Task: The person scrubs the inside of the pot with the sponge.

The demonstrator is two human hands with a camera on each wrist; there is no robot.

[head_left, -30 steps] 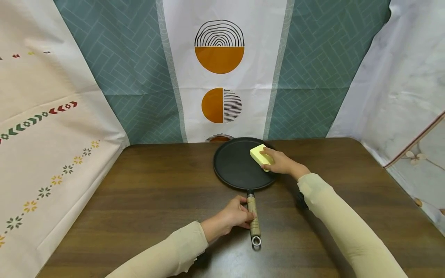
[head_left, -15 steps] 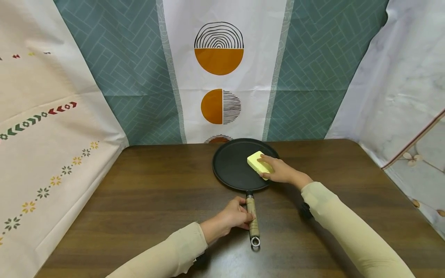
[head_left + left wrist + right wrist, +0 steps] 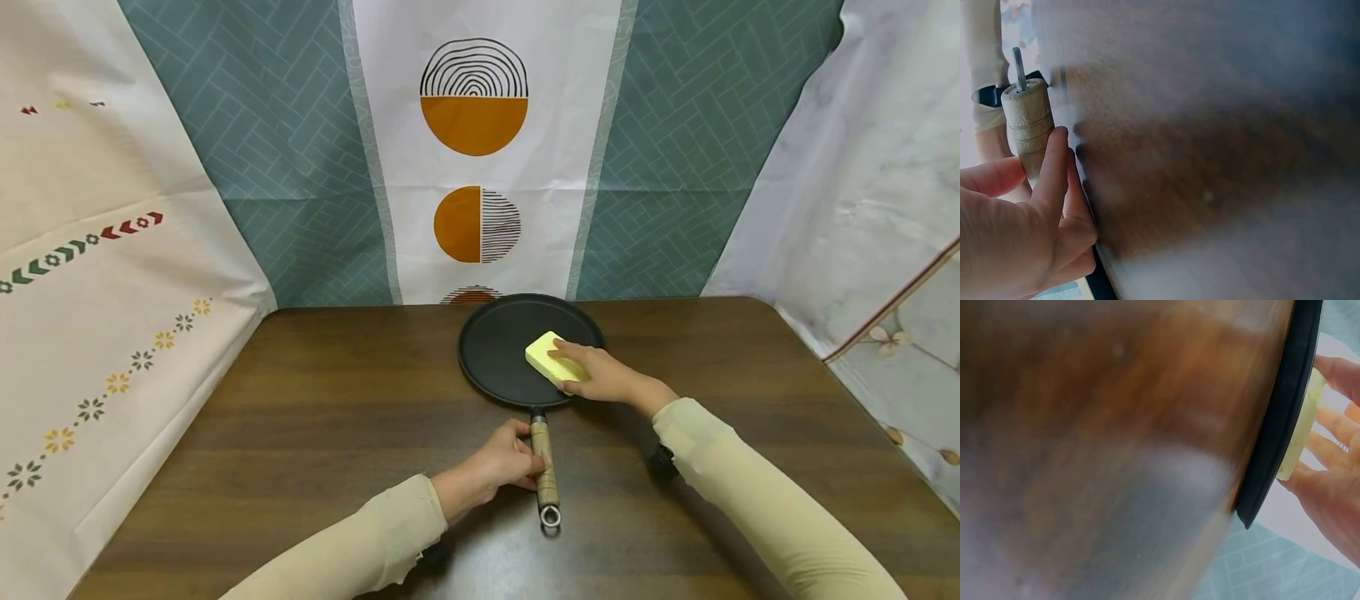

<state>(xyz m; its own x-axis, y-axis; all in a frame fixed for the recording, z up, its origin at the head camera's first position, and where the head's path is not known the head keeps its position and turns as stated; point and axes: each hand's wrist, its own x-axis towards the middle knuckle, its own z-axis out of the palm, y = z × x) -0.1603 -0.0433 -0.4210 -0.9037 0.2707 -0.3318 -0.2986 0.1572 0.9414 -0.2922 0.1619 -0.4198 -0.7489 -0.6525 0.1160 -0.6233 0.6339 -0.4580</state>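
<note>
A flat black pan (image 3: 495,350) lies on the table with its wooden handle (image 3: 543,454) pointing toward me. My left hand (image 3: 504,460) pinches that handle between thumb and fingers; in the left wrist view the handle's ringed end (image 3: 1029,115) stands past the fingertips. My right hand (image 3: 603,375) grips a yellow sponge (image 3: 546,353) by its edges, on the right part of the pan's surface. In the right wrist view the sponge (image 3: 1302,428) lies against the pan (image 3: 1279,419), with thumb and fingers at its two ends.
The brown wooden table (image 3: 337,375) extends around the pan on both sides. Behind it hangs a green and white patterned cloth (image 3: 300,167). A cream embroidered cloth (image 3: 112,317) borders the left, and a whitish cloth (image 3: 862,192) the right.
My right hand has slid the sponge toward me and a little left across the pan. The left hand keeps its hold on the handle, and the pan stays in place.
</note>
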